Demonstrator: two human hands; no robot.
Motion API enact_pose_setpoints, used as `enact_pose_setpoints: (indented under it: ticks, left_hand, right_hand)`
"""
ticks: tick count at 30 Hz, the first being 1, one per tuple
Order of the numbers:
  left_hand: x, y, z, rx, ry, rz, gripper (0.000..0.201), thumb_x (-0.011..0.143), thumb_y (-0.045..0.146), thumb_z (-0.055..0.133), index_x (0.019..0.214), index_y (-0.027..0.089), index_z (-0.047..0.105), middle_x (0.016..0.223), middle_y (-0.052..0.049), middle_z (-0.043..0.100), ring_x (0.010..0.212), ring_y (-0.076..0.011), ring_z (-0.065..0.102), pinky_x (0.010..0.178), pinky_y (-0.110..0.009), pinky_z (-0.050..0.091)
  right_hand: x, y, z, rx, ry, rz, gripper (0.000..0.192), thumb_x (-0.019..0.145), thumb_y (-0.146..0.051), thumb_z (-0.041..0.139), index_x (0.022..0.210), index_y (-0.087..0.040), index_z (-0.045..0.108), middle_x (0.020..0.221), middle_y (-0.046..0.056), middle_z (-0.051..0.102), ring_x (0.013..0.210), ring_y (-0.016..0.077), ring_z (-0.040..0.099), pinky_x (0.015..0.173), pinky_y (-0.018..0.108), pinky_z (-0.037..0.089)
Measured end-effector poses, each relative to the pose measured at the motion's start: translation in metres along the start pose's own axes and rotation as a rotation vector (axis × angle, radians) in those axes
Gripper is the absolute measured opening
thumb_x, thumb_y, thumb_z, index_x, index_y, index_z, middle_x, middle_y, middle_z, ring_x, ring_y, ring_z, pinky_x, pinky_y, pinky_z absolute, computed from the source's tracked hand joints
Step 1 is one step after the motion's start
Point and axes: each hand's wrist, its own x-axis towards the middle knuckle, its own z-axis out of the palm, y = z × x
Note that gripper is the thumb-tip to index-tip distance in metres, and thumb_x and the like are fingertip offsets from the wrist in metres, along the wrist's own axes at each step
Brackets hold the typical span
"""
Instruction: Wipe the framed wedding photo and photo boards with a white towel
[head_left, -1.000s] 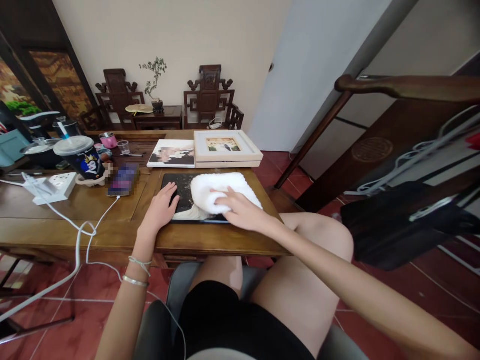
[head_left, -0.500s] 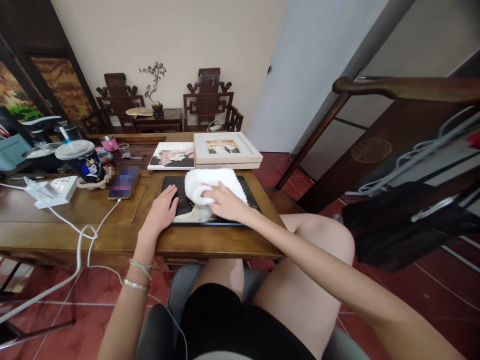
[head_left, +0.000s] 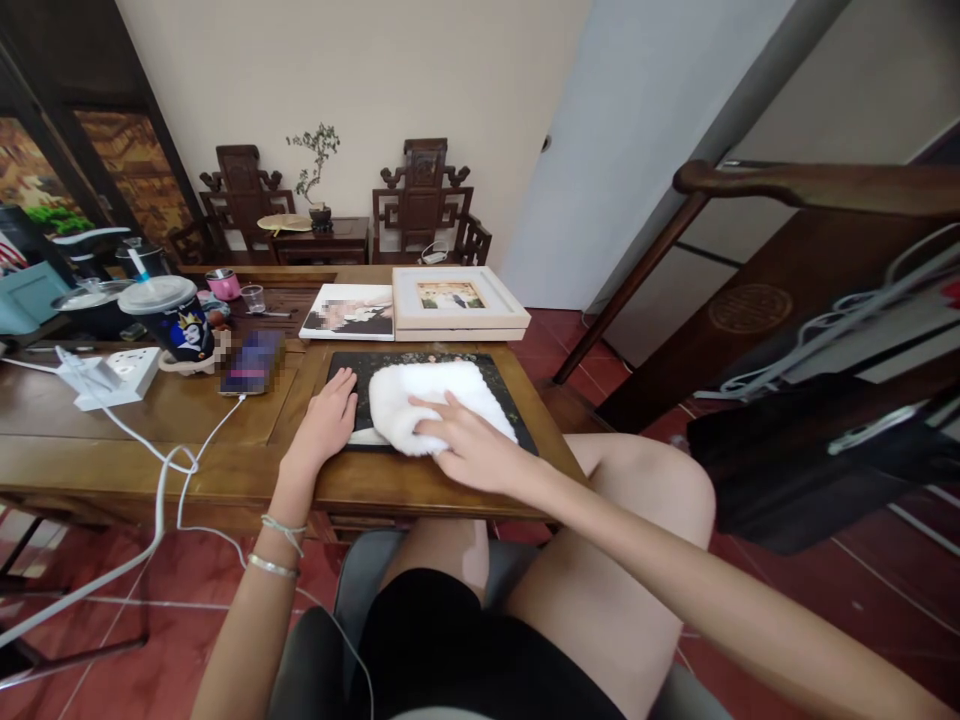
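A dark picture panel [head_left: 346,372] with small floral specks lies flat near the table's front edge. Across its middle and lower part rests a fluffy white towel [head_left: 442,385], hiding much of the panel's surface. My right hand [head_left: 476,440] is on the towel, its fingers pressed into the pile and gripping it. At the panel's left edge my left hand [head_left: 326,420] lies flat with its fingers stretched out, holding nothing. A strip of pale picture shows between the left hand and the towel.
Behind the panel lie a white-framed picture [head_left: 457,300] and a flat print [head_left: 349,312]. To the left are a phone [head_left: 251,362] on a charging cable, a lidded drink cup [head_left: 176,320] and a white power strip [head_left: 124,378]. A wooden chair [head_left: 750,300] stands at the right.
My right hand has pulled the towel toward me, down to the panel's front edge. More of the panel's far side now shows. My left hand has stayed in place.
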Motion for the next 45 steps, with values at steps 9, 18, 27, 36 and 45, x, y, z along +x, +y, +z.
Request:
enact_pose_setpoints:
  ticks: [9,18,27,36,45]
  left_hand:
    - [0.002,-0.002,-0.002,0.013,-0.01,0.017,0.048,0.096,0.026,0.033,0.137,0.008,0.052,0.151,-0.017,0.043,0.143,-0.0257,0.035,0.116,-0.047,0.033]
    - [0.002,0.0,-0.001,0.032,-0.024,0.012,0.05,0.095,0.024,0.032,0.138,0.007,0.05,0.152,-0.018,0.042,0.144,-0.026,0.034,0.116,-0.047,0.033]
    - [0.001,-0.002,-0.002,0.03,-0.024,0.014,0.05,0.095,0.026,0.032,0.138,0.008,0.051,0.152,-0.017,0.042,0.144,-0.0255,0.034,0.116,-0.047,0.033]
    - [0.001,0.0,-0.001,-0.077,0.076,0.039,0.051,0.099,0.033,0.028,0.137,0.01,0.051,0.149,-0.016,0.046,0.142,-0.0229,0.038,0.118,-0.043,0.03]
    - [-0.003,0.009,-0.013,-0.202,0.289,0.055,0.062,0.101,0.051,0.013,0.143,0.016,0.043,0.149,-0.012,0.047,0.141,-0.0196,0.04,0.119,-0.04,0.029]
  right_hand:
    - [0.093,0.045,0.001,-0.21,-0.017,0.104,0.053,0.084,-0.007,0.04,0.136,-0.01,0.053,0.146,0.025,0.045,0.143,0.033,0.03,0.109,0.066,0.024]
    - [0.028,-0.001,0.003,-0.183,-0.081,-0.082,0.052,0.074,-0.003,0.044,0.119,-0.016,0.065,0.153,0.014,0.04,0.146,0.0334,0.024,0.109,0.069,0.023]
    - [-0.026,-0.026,-0.002,-0.051,-0.138,-0.127,0.052,0.065,0.0,0.044,0.106,-0.019,0.07,0.151,0.01,0.044,0.147,0.0292,0.025,0.115,0.066,0.018]
    - [0.04,0.03,-0.001,-0.204,0.034,0.242,0.051,0.081,-0.005,0.041,0.128,-0.013,0.06,0.143,0.023,0.05,0.143,0.0337,0.032,0.108,0.067,0.027]
    - [0.047,-0.032,0.015,-0.128,-0.066,-0.086,0.045,0.078,-0.004,0.046,0.115,-0.017,0.066,0.151,0.014,0.044,0.146,0.0355,0.025,0.11,0.071,0.02]
